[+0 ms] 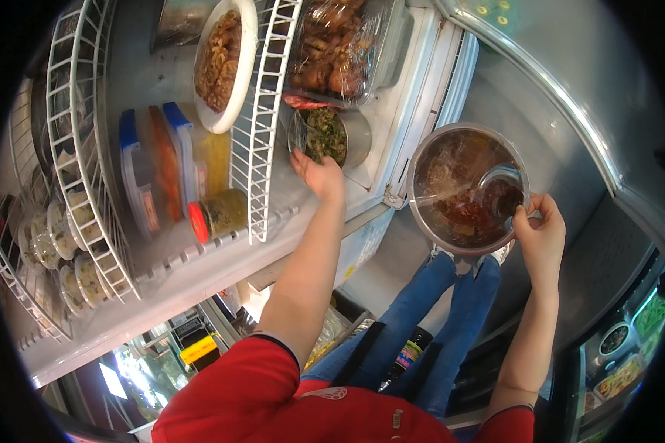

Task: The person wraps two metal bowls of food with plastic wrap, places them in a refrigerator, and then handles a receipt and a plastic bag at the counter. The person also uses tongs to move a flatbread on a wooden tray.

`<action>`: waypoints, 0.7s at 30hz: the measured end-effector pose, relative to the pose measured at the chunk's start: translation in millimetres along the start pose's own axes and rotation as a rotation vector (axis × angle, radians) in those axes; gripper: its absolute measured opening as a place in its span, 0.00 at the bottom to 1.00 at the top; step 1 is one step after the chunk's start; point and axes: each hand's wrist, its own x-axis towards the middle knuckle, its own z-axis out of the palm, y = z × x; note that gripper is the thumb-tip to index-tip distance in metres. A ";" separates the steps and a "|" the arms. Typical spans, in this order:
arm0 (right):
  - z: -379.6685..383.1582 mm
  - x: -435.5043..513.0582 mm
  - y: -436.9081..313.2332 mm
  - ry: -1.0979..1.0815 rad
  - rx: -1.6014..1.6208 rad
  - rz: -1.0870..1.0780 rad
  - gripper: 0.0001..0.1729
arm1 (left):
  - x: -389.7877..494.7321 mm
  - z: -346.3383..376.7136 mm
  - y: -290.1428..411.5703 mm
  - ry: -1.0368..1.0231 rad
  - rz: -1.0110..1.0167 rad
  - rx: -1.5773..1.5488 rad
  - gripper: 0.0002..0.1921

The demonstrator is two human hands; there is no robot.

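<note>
My right hand (538,227) grips the rim of a round steel bowl (466,130), which hangs outside the refrigerator above my shoes. In the bowl are a reddish-brown sauce or marinade (449,194) and a small rounded vessel (500,191). Inside the refrigerator, my left hand (318,171) touches the near edge of a steel pot (359,138) holding chopped green food (326,133). Clear plastic film (298,130) lies along the pot's left side, by my fingertips. Whether my left fingers grip the film or the rim cannot be told.
White wire racks (263,122) divide the refrigerator. Around the pot stand a film-wrapped tray of browned meat (332,50), a white dish of cooked food (225,61), blue-lidded containers (144,188) and a red-lidded jar (219,216). Several small lidded cups (61,230) sit far left. The metal door (565,111) stands at right.
</note>
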 end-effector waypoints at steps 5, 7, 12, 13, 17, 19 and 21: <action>-0.5 4.8 0.6 -0.045 0.068 0.023 0.09 | 55.1 52.1 -56.4 -0.091 -0.417 0.020 0.30; -2.8 5.8 3.8 -0.027 0.033 0.015 0.09 | 79.9 65.8 -80.3 -0.235 -0.556 0.019 0.27; -10.4 6.4 12.0 -0.027 0.032 0.022 0.09 | 95.3 67.5 -91.6 -0.290 -0.475 0.024 0.18; -11.4 6.4 12.8 -0.021 0.027 0.002 0.09 | 94.1 58.5 -86.8 -0.261 -0.472 -0.123 0.18; -13.6 6.4 12.3 -0.017 0.008 0.016 0.09 | 65.8 33.3 -48.1 -0.187 -0.382 0.054 0.14; -14.1 6.9 10.6 -0.035 -0.003 0.025 0.10 | 51.9 28.8 -28.9 -0.155 -0.381 -0.072 0.11; -14.5 7.2 8.4 -0.048 0.011 0.026 0.10 | 35.2 26.1 -15.0 -0.091 -0.276 -0.106 0.08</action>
